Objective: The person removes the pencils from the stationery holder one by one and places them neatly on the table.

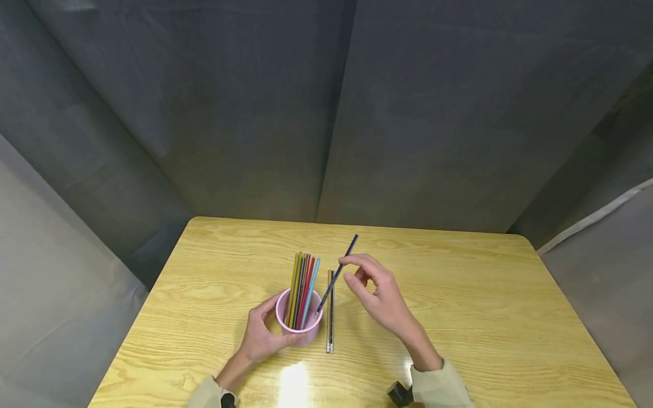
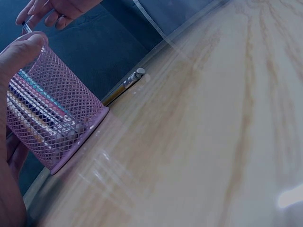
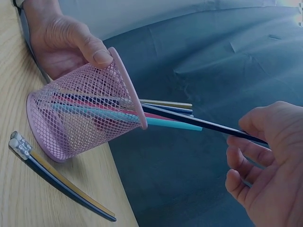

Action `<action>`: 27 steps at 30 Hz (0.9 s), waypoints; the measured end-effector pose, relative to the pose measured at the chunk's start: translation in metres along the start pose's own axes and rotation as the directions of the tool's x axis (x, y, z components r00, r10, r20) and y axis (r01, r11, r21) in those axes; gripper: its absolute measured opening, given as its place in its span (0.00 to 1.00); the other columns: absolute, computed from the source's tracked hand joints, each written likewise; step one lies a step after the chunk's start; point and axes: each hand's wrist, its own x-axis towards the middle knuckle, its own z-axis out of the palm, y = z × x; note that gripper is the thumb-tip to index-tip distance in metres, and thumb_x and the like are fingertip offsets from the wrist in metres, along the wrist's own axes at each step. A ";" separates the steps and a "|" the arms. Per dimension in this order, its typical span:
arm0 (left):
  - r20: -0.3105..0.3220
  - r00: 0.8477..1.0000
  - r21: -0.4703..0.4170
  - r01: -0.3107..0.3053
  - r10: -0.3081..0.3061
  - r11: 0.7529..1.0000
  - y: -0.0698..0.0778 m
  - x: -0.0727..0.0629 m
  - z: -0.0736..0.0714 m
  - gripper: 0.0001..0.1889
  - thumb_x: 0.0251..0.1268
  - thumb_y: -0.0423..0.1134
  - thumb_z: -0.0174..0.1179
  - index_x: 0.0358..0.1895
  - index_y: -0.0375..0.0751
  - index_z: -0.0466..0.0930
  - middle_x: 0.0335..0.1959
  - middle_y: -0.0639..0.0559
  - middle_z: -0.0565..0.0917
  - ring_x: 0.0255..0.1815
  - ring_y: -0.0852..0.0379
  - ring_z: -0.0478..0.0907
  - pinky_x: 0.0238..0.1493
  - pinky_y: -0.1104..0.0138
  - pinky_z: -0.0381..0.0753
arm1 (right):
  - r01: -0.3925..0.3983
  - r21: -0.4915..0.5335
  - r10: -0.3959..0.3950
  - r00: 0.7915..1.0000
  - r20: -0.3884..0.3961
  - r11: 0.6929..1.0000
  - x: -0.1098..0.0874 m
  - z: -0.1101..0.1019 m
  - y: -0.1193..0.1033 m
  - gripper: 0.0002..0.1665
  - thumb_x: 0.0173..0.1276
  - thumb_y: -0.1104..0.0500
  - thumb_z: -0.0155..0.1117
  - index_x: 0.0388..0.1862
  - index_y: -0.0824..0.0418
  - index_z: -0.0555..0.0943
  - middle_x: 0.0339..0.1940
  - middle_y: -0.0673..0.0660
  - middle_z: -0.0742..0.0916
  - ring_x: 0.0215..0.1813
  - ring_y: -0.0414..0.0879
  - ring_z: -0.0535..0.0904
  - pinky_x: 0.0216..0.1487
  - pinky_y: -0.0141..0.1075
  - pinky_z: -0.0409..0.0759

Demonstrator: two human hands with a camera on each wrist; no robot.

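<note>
A pink mesh pencil cup [image 1: 308, 339] stands on the table with my left hand [image 1: 259, 335] curled round its left side, thumb at the rim. Several pencils lean inside it, among them a light blue pencil [image 1: 313, 283] and a red pencil [image 1: 308, 286]. Between thumb and fingers, my right hand [image 1: 381, 293] pinches a dark blue pencil [image 1: 350, 247], which slants down to the left. Its eraser end is within the cup's mouth. Just right of the cup, a yellow-and-black pencil [image 1: 329, 328] and a dark pencil [image 1: 333, 317] lie side by side, eraser ends toward me.
The light wooden table [image 1: 484, 306] extends to both sides, with its far edge before a dark grey curtain [image 1: 408, 141]. Paler cloth hangs at the left and right. A small black device [image 1: 399, 393] sits at the right sleeve [image 1: 440, 387].
</note>
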 end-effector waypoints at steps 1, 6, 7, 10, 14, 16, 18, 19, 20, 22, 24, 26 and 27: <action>-0.001 1.000 0.005 -0.002 0.002 1.000 0.000 0.000 0.000 0.47 0.37 0.28 0.84 0.70 0.31 0.74 0.63 0.35 0.83 0.63 0.51 0.83 0.70 0.63 0.79 | -0.002 0.002 0.002 1.000 -0.002 1.000 0.000 -0.001 0.000 0.19 0.77 0.67 0.63 0.63 0.54 0.83 0.43 0.51 0.85 0.33 0.42 0.76 0.33 0.30 0.80; -0.001 1.000 0.022 0.001 -0.001 1.000 -0.001 0.000 0.000 0.47 0.37 0.29 0.84 0.70 0.32 0.75 0.63 0.37 0.84 0.63 0.51 0.82 0.71 0.62 0.79 | 0.014 0.000 -0.014 1.000 -0.019 1.000 0.000 -0.003 0.001 0.20 0.75 0.70 0.63 0.63 0.56 0.83 0.40 0.47 0.83 0.33 0.42 0.76 0.33 0.29 0.79; -0.003 1.000 0.025 0.002 -0.002 1.000 0.000 0.000 0.000 0.47 0.37 0.29 0.84 0.70 0.33 0.75 0.63 0.37 0.84 0.63 0.51 0.82 0.71 0.62 0.79 | 0.020 0.003 -0.020 0.999 -0.024 1.000 0.000 -0.003 0.001 0.20 0.75 0.70 0.63 0.62 0.57 0.83 0.39 0.47 0.83 0.32 0.42 0.76 0.33 0.29 0.79; -0.007 1.000 0.028 0.007 -0.007 1.000 0.001 0.000 0.000 0.47 0.37 0.29 0.84 0.70 0.33 0.75 0.63 0.37 0.84 0.63 0.51 0.82 0.71 0.63 0.79 | 0.038 0.009 -0.037 0.998 -0.044 0.999 0.002 -0.005 0.001 0.19 0.74 0.71 0.64 0.61 0.59 0.83 0.39 0.48 0.84 0.32 0.42 0.76 0.32 0.28 0.79; -0.010 1.000 0.023 0.009 -0.009 1.000 0.001 0.000 0.000 0.47 0.37 0.29 0.84 0.70 0.32 0.75 0.63 0.37 0.84 0.63 0.52 0.82 0.70 0.63 0.79 | 0.054 0.021 -0.053 0.997 -0.060 0.998 0.003 -0.007 0.002 0.18 0.74 0.72 0.63 0.59 0.62 0.84 0.39 0.52 0.85 0.31 0.41 0.76 0.32 0.28 0.79; -0.010 1.000 0.020 0.007 -0.007 1.000 0.001 0.000 0.000 0.47 0.37 0.28 0.84 0.69 0.32 0.75 0.63 0.37 0.84 0.63 0.52 0.83 0.70 0.63 0.79 | 0.053 0.022 -0.051 0.997 -0.061 0.998 0.003 -0.008 0.001 0.17 0.74 0.72 0.63 0.59 0.63 0.84 0.41 0.53 0.86 0.31 0.41 0.76 0.33 0.28 0.79; -0.010 1.000 0.021 0.004 -0.004 1.000 0.000 -0.001 0.000 0.47 0.37 0.28 0.84 0.70 0.32 0.75 0.63 0.37 0.84 0.63 0.52 0.83 0.70 0.63 0.79 | 0.051 0.023 -0.049 0.997 -0.063 0.998 0.003 -0.010 0.001 0.16 0.74 0.72 0.63 0.58 0.63 0.84 0.43 0.52 0.86 0.31 0.41 0.76 0.34 0.28 0.79; -0.010 1.000 0.021 0.002 -0.002 1.000 0.000 -0.001 0.000 0.47 0.37 0.28 0.84 0.69 0.32 0.75 0.63 0.37 0.84 0.63 0.52 0.83 0.70 0.63 0.79 | 0.050 0.022 -0.049 0.997 -0.064 0.998 0.003 -0.011 0.001 0.16 0.74 0.72 0.63 0.58 0.63 0.84 0.43 0.52 0.86 0.31 0.42 0.75 0.34 0.28 0.78; -0.011 1.000 0.022 0.001 0.000 1.000 0.000 -0.001 0.000 0.47 0.36 0.28 0.84 0.69 0.32 0.75 0.63 0.37 0.84 0.63 0.52 0.83 0.70 0.63 0.80 | 0.051 0.020 -0.050 0.997 -0.066 0.999 0.003 -0.012 0.001 0.16 0.74 0.72 0.63 0.57 0.63 0.85 0.44 0.51 0.86 0.31 0.42 0.75 0.34 0.28 0.78; -0.011 1.000 0.025 0.000 0.001 1.000 0.000 -0.001 0.000 0.47 0.36 0.29 0.84 0.70 0.32 0.75 0.63 0.37 0.84 0.63 0.52 0.82 0.70 0.63 0.79 | 0.056 0.019 -0.054 0.996 -0.074 0.998 0.003 -0.016 0.001 0.16 0.73 0.73 0.63 0.56 0.63 0.85 0.43 0.52 0.87 0.31 0.42 0.75 0.34 0.28 0.77; -0.010 1.000 0.023 0.000 0.000 1.000 -0.001 -0.001 0.000 0.47 0.36 0.29 0.84 0.70 0.32 0.75 0.63 0.37 0.84 0.63 0.52 0.82 0.70 0.63 0.79 | 0.059 0.025 -0.056 0.995 -0.084 0.998 0.004 -0.019 0.002 0.16 0.73 0.73 0.63 0.55 0.62 0.86 0.42 0.54 0.87 0.31 0.43 0.74 0.33 0.28 0.76; -0.009 1.000 0.019 0.000 0.000 1.000 -0.001 -0.001 0.000 0.47 0.36 0.28 0.84 0.70 0.32 0.75 0.63 0.36 0.84 0.63 0.52 0.82 0.70 0.63 0.79 | 0.056 0.029 -0.053 0.995 -0.090 0.998 0.004 -0.022 0.003 0.15 0.72 0.74 0.63 0.54 0.63 0.86 0.42 0.56 0.88 0.30 0.44 0.74 0.33 0.28 0.76; -0.008 1.000 0.015 0.001 -0.001 1.000 -0.001 -0.001 0.000 0.47 0.37 0.28 0.84 0.70 0.32 0.75 0.63 0.36 0.84 0.64 0.52 0.82 0.70 0.63 0.79 | 0.052 0.030 -0.049 0.995 -0.092 0.998 0.004 -0.023 0.004 0.15 0.72 0.74 0.63 0.53 0.62 0.87 0.42 0.56 0.88 0.30 0.45 0.74 0.33 0.28 0.76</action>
